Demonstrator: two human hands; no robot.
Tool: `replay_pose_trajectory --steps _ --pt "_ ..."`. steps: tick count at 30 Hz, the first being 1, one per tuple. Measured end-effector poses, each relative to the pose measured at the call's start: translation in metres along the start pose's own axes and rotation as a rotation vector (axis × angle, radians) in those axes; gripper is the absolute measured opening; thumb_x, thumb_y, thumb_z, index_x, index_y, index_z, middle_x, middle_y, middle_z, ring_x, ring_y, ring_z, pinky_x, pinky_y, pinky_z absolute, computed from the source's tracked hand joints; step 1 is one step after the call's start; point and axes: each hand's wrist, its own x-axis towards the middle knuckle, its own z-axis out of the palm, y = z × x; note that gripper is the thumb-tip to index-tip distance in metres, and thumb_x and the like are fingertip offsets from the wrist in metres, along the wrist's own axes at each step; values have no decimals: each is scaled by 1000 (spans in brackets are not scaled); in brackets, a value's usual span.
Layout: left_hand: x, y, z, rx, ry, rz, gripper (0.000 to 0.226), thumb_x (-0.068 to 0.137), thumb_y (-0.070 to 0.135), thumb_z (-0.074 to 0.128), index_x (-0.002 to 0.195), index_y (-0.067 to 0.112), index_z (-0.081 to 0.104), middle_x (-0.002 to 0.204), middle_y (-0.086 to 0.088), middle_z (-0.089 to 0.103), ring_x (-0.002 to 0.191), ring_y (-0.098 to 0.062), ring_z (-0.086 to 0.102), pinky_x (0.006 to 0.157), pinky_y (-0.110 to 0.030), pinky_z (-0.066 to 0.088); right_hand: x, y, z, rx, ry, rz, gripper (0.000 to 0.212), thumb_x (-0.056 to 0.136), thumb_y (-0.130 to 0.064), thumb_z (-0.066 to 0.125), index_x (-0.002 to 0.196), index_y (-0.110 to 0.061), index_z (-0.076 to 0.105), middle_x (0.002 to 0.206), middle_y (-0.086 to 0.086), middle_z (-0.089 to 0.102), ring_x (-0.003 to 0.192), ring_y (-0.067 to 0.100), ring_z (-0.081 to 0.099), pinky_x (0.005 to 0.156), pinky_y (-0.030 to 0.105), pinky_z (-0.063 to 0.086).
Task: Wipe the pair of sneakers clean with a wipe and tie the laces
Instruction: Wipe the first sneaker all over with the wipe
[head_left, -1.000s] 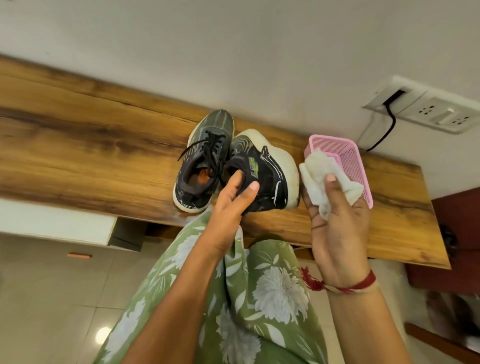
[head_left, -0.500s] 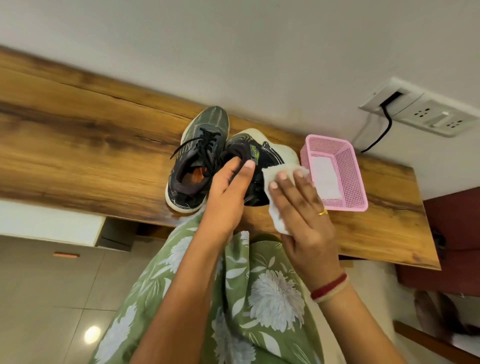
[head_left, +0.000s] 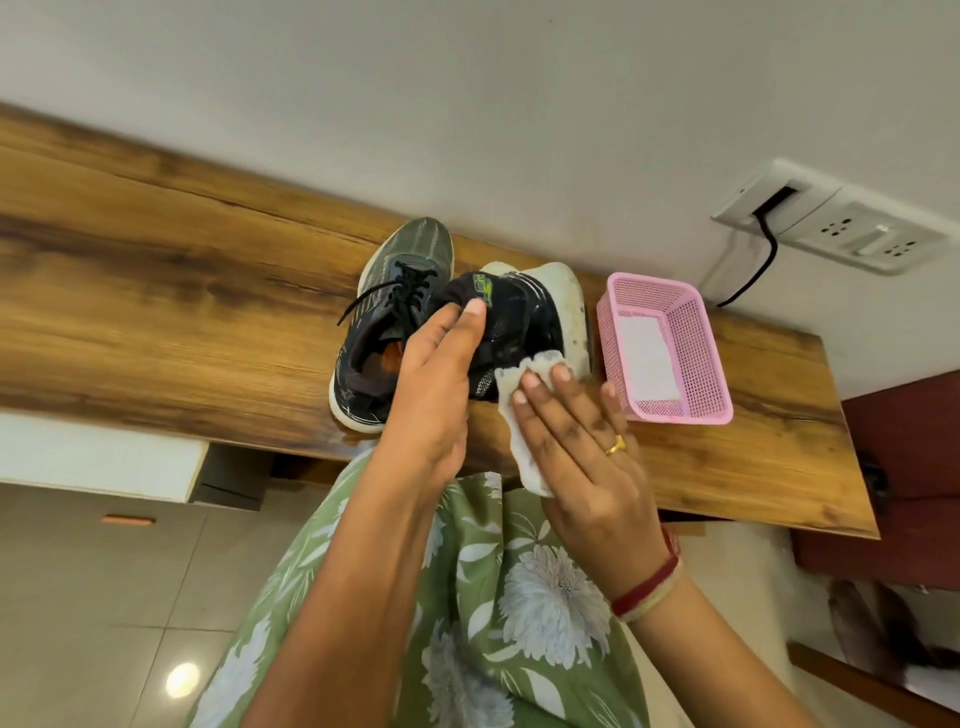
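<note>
A long brown wooden desk (head_left: 156, 291) crosses mid-frame. At its centre a grey-and-black laced sneaker (head_left: 410, 249) stands flat, laces loose; touching its right side, a black mesh sneaker with a white sole (head_left: 524, 317) lies tipped. Further right sits a pink plastic mesh basket (head_left: 719, 374). The left hand (head_left: 436, 384) grips the tipped shoe's collar. The right hand (head_left: 582, 447), lifted a second ago, now presses a white wipe (head_left: 519, 452) flat-fingered against that shoe: wiping has begun, I'd say.

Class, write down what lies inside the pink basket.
A flat white sheet, probably a wipe, lies on the floor of the pink basket. Anything beneath the sheet is covered.
</note>
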Motion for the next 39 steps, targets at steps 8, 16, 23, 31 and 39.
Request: replay_pose_trajectory --steps 8,16,23,31,39 --pt "-2 -2 1 71 -63 -36 38 91 31 61 120 6 59 118 -5 66 114 -15 59 103 -32 43 16 -5 -1 36 -21 33 43 91 1 53 133 -2 44 139 13 44 136 24 35 115 44 22" --pt "0 -5 -1 172 -228 -89 16 98 21 48 91 20 63 80 11 73 79 2 66 76 -15 49 12 -14 -21 201 142 225 33 95 -3 42 127 3 48 138 15 46 136 25 36 115 46 20" --pt "4 -1 -3 65 -174 -116 43 96 25 51 130 1 51 122 -13 63 115 -24 59 103 -38 44 -6 -10 5 58 -20 28 38 93 -2 50 131 -3 48 136 12 49 134 24 38 114 45 25" --pt "2 1 -1 -65 -141 -97 37 98 21 47 124 -4 53 106 -15 67 92 -22 68 86 -32 54 4 -19 13 68 27 61 37 95 -3 46 131 -2 45 137 13 48 134 25 37 115 45 19" --pt "0 -2 0 -75 -211 -106 24 98 19 46 100 2 62 84 -9 70 74 -17 68 74 -27 56 10 -19 9 92 55 77 33 97 -4 42 130 -2 48 136 12 49 134 25 38 114 45 22"
